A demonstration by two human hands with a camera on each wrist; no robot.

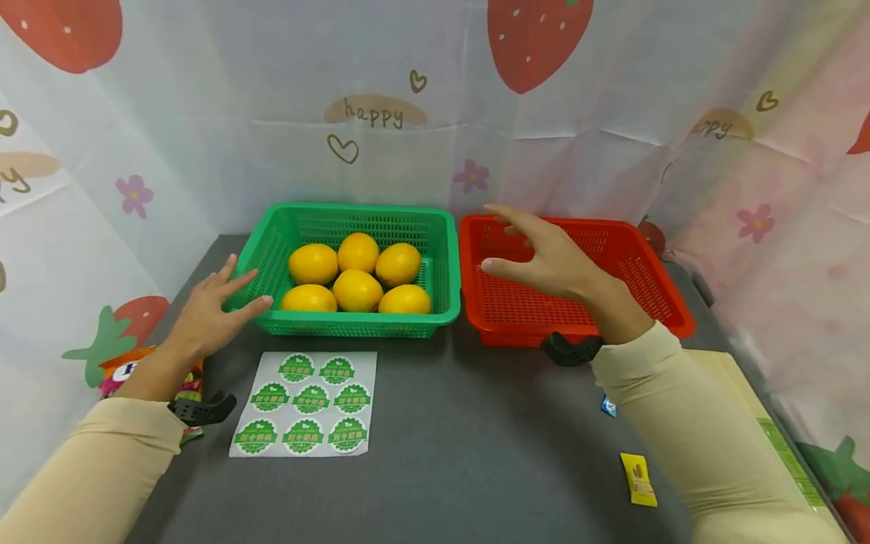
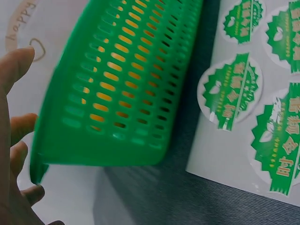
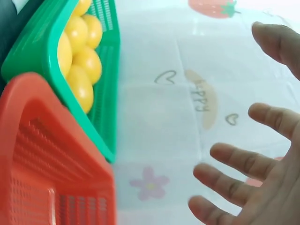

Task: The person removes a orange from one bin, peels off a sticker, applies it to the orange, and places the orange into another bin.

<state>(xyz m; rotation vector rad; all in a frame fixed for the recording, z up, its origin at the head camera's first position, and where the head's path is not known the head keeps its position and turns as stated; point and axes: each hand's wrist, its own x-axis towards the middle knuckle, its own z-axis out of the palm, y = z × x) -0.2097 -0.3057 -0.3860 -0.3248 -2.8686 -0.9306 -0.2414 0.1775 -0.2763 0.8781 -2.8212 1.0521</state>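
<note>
A green basket holds several yellow lemons. My left hand is open at the basket's front left corner, fingers straight, touching or almost touching its wall. Beside it on the right stands an empty red basket. My right hand hovers open above the red basket's left part, fingers spread, holding nothing. A white sheet of round green stickers lies on the dark table in front of the green basket.
A colourful packet lies under my left forearm at the table's left edge. A small yellow sachet and a blue scrap lie at the front right. A strawberry-printed curtain closes off the back and sides.
</note>
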